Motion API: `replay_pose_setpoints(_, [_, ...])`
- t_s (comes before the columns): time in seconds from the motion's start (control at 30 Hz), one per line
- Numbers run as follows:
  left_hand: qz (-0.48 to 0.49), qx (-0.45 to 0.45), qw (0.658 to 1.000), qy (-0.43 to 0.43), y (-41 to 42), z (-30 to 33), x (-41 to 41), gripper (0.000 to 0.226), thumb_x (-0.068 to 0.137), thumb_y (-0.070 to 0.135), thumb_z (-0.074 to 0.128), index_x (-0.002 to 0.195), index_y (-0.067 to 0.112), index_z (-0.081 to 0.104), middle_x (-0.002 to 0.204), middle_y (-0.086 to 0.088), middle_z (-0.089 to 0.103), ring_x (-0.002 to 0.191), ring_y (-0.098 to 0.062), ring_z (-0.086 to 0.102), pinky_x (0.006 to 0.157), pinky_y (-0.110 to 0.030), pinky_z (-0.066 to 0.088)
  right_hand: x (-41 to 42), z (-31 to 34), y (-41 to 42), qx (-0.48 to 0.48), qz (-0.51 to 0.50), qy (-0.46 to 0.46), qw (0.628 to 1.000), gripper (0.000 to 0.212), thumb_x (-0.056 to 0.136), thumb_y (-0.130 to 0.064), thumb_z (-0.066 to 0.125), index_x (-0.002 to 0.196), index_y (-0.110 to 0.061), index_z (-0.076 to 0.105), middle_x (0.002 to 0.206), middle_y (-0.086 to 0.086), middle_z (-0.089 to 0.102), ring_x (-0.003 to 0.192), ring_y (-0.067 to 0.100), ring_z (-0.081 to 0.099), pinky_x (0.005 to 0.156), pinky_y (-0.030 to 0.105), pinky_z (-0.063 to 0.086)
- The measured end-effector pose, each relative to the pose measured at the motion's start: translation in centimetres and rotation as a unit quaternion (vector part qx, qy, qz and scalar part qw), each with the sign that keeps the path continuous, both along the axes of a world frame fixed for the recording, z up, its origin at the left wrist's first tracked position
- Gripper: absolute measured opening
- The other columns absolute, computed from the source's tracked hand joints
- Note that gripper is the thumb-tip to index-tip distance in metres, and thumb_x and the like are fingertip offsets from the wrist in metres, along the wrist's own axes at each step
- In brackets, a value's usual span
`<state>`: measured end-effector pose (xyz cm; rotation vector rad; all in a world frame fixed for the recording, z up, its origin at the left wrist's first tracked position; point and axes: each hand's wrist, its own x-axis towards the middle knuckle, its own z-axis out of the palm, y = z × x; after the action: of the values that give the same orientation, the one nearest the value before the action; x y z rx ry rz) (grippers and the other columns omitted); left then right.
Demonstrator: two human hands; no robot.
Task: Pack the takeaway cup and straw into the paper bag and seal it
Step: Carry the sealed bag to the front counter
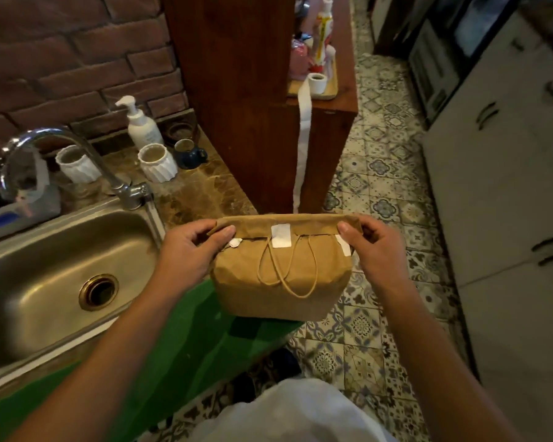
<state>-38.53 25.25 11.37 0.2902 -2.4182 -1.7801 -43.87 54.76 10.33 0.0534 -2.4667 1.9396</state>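
A brown paper bag (pixel 278 282) is held in front of me at the corner of the counter, part of it over the floor. Its top is folded down into a flat flap. A white sticker (pixel 281 235) sits across the flap's edge at the middle, and twine handles hang down the front. My left hand (pixel 189 250) pinches the flap's left end. At the flap's right end, my right hand (pixel 377 247) pinches it too. The cup and straw are out of sight; the bag's inside is hidden.
A steel sink (pixel 61 282) with a tap (pixel 61 145) lies to the left. White ribbed cups (pixel 157 162), a pump bottle (pixel 141 122) and a dark mug stand behind it. A wooden shelf unit (pixel 259 122) rises ahead; white cabinets (pixel 508 186) line the right.
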Motion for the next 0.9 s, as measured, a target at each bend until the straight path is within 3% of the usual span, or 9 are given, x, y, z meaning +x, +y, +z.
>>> replay_pose_setpoints(0.13, [-0.084, 0.004, 0.996, 0.005, 2.7, 0.5, -0.7, 0.012, 0.092, 0.022, 0.071, 0.101, 0.029, 0.075, 0.080, 0.026, 0.075, 0.074, 0.006, 0.069, 0.061, -0.011, 0.051, 4.6, 1.1, 2.8, 0.017, -0.104, 0.008, 0.994, 0.014, 0.094, -0.019, 0.073, 0.097, -0.032, 0.077, 0.091, 0.008, 0.078, 0.088, 0.027, 0.073, 0.081, 0.045, 0.060])
replay_pose_setpoints(0.23, [-0.156, 0.002, 0.988, 0.016, 5.8, 1.2, -1.2, 0.013, 0.092, 0.023, 0.070, 0.101, 0.032, 0.073, 0.085, 0.025, 0.076, 0.077, 0.005, 0.070, 0.062, -0.012, 0.053, 8.2, 1.8, 5.7, 0.033, -0.178, 0.022, 0.983, 0.006, 0.094, -0.024, 0.074, 0.093, -0.030, 0.077, 0.089, 0.014, 0.076, 0.086, 0.039, 0.071, 0.078, 0.057, 0.059])
replay_pose_setpoints(0.33, [-0.242, 0.000, 0.970, 0.024, 9.9, 1.9, -1.7, 0.013, 0.092, 0.022, 0.070, 0.100, 0.032, 0.073, 0.083, 0.026, 0.075, 0.079, 0.004, 0.071, 0.064, -0.013, 0.054, 12.2, 2.2, 9.1, 0.055, -0.255, 0.035, 0.965, 0.007, 0.092, -0.026, 0.075, 0.099, -0.027, 0.079, 0.086, 0.003, 0.079, 0.082, 0.026, 0.075, 0.078, 0.046, 0.062])
replay_pose_setpoints(0.5, [-0.349, 0.007, 0.936, 0.054, 18.2, 2.7, -1.5, 0.010, 0.092, 0.020, 0.071, 0.098, 0.025, 0.078, 0.082, 0.013, 0.078, 0.074, 0.000, 0.070, 0.063, -0.014, 0.052, 18.8, 3.2, 14.8, 0.026, -0.362, 0.043, 0.931, 0.010, 0.092, -0.024, 0.075, 0.086, -0.031, 0.075, 0.072, -0.017, 0.075, 0.065, -0.002, 0.067, 0.062, 0.015, 0.053])
replay_pose_setpoints(0.6, [-0.405, 0.010, 0.912, 0.065, 24.3, 3.2, -0.6, 0.011, 0.092, 0.017, 0.071, 0.100, 0.020, 0.077, 0.076, 0.018, 0.077, 0.070, 0.004, 0.067, 0.061, -0.012, 0.049, 22.7, 3.7, 18.5, 0.029, -0.418, 0.065, 0.906, 0.011, 0.092, -0.018, 0.075, 0.086, -0.028, 0.074, 0.069, -0.020, 0.073, 0.063, -0.006, 0.065, 0.061, 0.011, 0.049])
replay_pose_setpoints(0.73, [-0.471, 0.005, 0.878, 0.083, 33.0, 3.9, 1.1, 0.016, 0.093, 0.018, 0.070, 0.091, 0.033, 0.074, 0.073, 0.026, 0.074, 0.069, 0.004, 0.066, 0.061, -0.012, 0.050, 27.7, 4.7, 24.3, 0.036, -0.471, 0.069, 0.878, 0.015, 0.092, -0.009, 0.074, 0.083, -0.021, 0.073, 0.063, -0.021, 0.071, 0.058, -0.009, 0.062, 0.057, 0.007, 0.046])
replay_pose_setpoints(0.9, [-0.512, 0.018, 0.854, 0.096, 44.6, 4.6, 4.4, 0.018, 0.090, 0.022, 0.073, 0.085, 0.040, 0.074, 0.074, 0.014, 0.075, 0.073, -0.003, 0.069, 0.067, -0.018, 0.053, 33.7, 5.8, 33.0, 0.066, -0.529, 0.080, 0.842, 0.013, 0.092, -0.017, 0.075, 0.084, -0.028, 0.075, 0.070, -0.013, 0.074, 0.064, -0.001, 0.065, 0.063, 0.018, 0.052])
